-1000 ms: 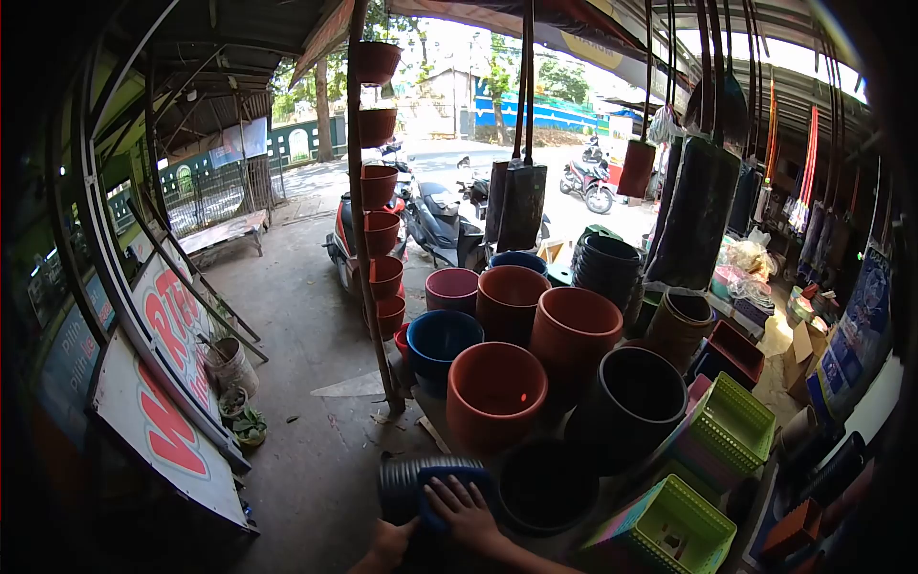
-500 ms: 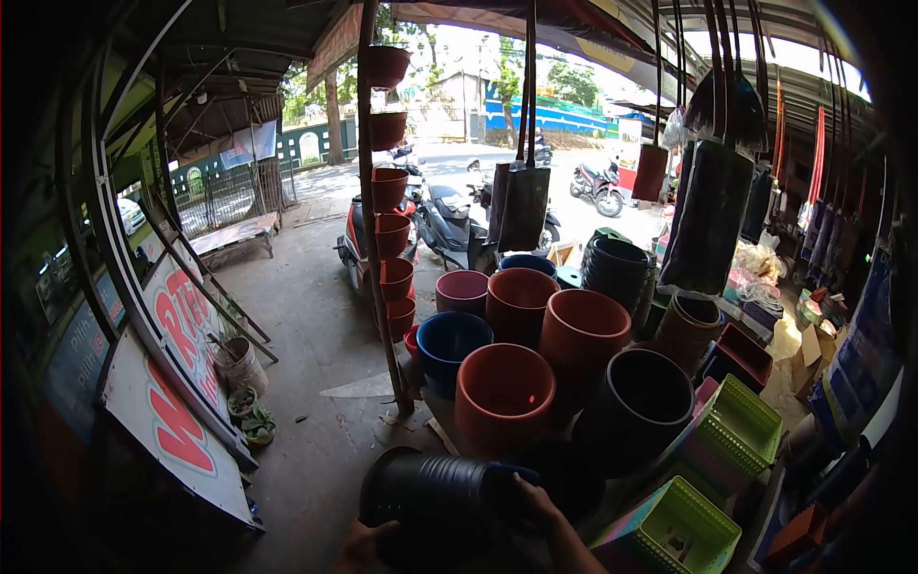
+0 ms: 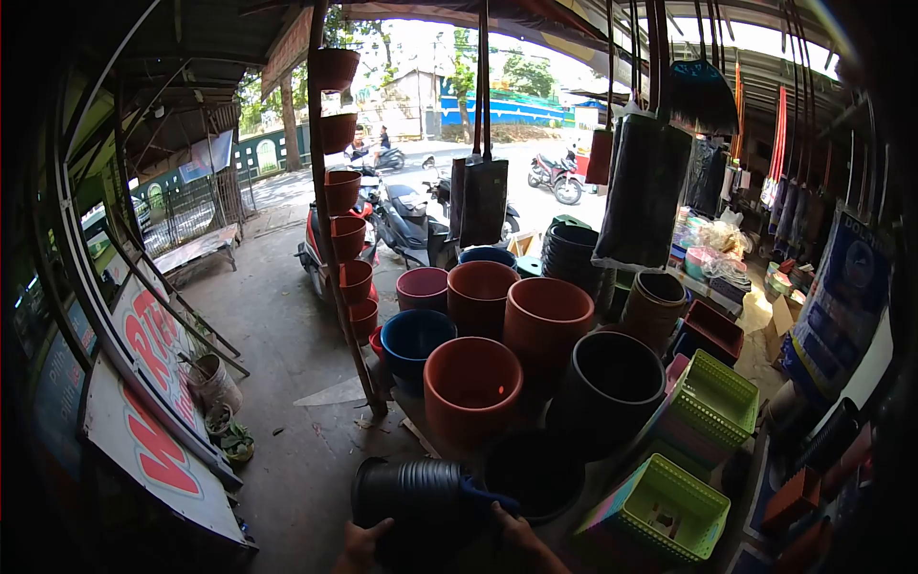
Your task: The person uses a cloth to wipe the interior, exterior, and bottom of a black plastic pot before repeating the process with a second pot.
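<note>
A stack of black ribbed plant pots [image 3: 411, 493] lies on its side low in front of me, its wider end to the left. My left hand [image 3: 365, 543] is closed on the lower edge of that wider end, thumb on the outside. At the narrower right end, my right hand [image 3: 514, 532] is closed on a dark blue, cloth-like piece [image 3: 488, 496] that lies against the pots. Its lower fingers are in shadow. Just beyond the right hand stands a wide black tub [image 3: 535, 475], close to a terracotta-coloured pot [image 3: 472, 421].
Large pots, including a blue pot [image 3: 417, 368] and a black pot [image 3: 620, 421], crowd the space ahead. Green baskets [image 3: 660, 521] stand on the right. A post [image 3: 335, 249] carries small hanging pots. A sign board [image 3: 158, 459] leans at left; motorcycles [image 3: 406, 225] are parked beyond.
My view has turned slightly right, so the surroundings sit further left. The pot stack stays in both hands, and my right hand has moved a little lower at its right end.
</note>
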{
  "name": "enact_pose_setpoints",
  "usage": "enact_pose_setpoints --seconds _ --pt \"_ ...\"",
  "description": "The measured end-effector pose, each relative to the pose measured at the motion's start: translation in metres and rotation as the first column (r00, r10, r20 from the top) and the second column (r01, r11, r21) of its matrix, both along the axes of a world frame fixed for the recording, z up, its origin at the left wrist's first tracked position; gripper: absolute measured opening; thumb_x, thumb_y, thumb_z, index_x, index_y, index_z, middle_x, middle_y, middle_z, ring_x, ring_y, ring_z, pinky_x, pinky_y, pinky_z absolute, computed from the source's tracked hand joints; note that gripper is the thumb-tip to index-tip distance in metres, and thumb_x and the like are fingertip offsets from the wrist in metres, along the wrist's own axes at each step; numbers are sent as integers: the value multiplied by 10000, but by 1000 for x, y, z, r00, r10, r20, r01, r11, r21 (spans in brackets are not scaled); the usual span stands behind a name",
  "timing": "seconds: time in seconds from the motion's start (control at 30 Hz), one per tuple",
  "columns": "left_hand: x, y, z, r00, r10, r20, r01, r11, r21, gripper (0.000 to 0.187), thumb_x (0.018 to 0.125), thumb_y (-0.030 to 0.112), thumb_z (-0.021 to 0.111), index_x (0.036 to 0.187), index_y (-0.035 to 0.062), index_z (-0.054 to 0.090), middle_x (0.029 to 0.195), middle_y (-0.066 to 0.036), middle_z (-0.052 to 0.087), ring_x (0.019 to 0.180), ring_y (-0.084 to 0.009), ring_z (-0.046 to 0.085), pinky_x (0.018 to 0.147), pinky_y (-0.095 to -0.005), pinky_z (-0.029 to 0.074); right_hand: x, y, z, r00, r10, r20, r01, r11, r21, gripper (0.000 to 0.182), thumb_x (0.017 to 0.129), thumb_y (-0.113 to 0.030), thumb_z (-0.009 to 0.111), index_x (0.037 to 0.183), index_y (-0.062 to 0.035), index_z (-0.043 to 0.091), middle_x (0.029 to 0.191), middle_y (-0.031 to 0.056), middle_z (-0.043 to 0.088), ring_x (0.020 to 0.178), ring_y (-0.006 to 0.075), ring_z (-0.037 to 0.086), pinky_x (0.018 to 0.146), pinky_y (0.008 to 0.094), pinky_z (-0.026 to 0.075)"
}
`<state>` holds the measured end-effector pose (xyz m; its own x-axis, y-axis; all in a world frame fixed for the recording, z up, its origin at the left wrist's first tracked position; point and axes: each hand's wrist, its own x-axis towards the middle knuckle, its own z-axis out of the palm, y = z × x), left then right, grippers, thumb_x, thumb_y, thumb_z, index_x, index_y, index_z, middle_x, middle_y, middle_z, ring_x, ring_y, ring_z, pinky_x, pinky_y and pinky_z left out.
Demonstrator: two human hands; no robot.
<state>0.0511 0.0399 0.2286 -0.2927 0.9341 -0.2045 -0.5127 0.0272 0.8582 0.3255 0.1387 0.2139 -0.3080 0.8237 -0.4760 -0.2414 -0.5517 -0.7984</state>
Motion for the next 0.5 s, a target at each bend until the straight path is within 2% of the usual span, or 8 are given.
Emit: enact_pose_setpoints --seconds 0.1,0.17,0.2,0.3,0.33,0.4,0.43,0.5 --pt "-10 -3 -18 995 36 -93 -37 999 -7 522 794 15 751 1258 -62 524 1174 -171 632 1058 -274 630 920 -390 526 5 -3 24 997 -74 -24 73 997 -29 476 945 -431 595 1101 16 646 1009 77 672 872 143 640 775 250 506" --pt "-17 -3 -48 927 99 -363 -111 994 -14 512 776 67 787 1217 -60 559 1143 -162 652 1037 -264 641 917 -383 524 -1 -13 63 953 -303 -24 303 953 19 414 968 -350 581 1097 39 639 1031 75 666 870 125 632 761 261 509" --pt "-17 -3 -52 887 116 -447 -138 990 -15 510 770 85 799 1203 -59 571 1132 -158 658 1030 -261 644 915 -380 523 -5 -13 55 953 -302 -21 303 953 18 414 968 -350 581 1097 39 639 1031 75 666 870 125 632 761 261 509" --pt "11 -9 -2 788 44 -614 -85 996 -38 524 744 185 839 1149 -55 611 1087 -146 680 993 -247 657 907 -375 521 -22 -13 -18 961 -200 193 120 926 359 363 984 -242 545 1208 41 575 1156 118 632 1014 176 609 868 316 475" --pt "15 -11 7 690 -90 -719 64 996 -63 540 743 228 840 1142 -57 613 1085 -148 682 982 -244 659 899 -380 520 -35 -17 -9 947 -178 269 38 890 454 357 989 -206 533 1244 42 553 1197 132 620 1063 193 602 904 335 464" --pt "13 -18 -4 467 -375 -801 323 915 -240 589 812 289 777 1227 -61 549 1153 -154 650 1040 -232 627 927 -370 490 -67 -27 11 984 -176 38 137 865 483 438 974 -181 546 1337 53 469 1286 195 568 1204 270 541 1034 387 382" --pt "14 -22 -5 468 -374 -800 320 916 -241 589 812 289 777 1227 -61 549 1153 -154 650 1040 -232 627 927 -370 490 -79 -27 -3 984 -173 37 134 866 482 438 974 -181 546 1337 53 469 1286 195 568 1204 270 541 1034 387 382" --pt "24 -28 9 203 -249 -947 442 886 -139 260 801 144 592 1048 77 638 992 -152 651 931 -334 623 754 -381 519 -94 -23 -30 950 -230 210 78 829 554 529 933 -231 610 1337 69 448 1297 215 549 1213 281 536 1057 376 365"
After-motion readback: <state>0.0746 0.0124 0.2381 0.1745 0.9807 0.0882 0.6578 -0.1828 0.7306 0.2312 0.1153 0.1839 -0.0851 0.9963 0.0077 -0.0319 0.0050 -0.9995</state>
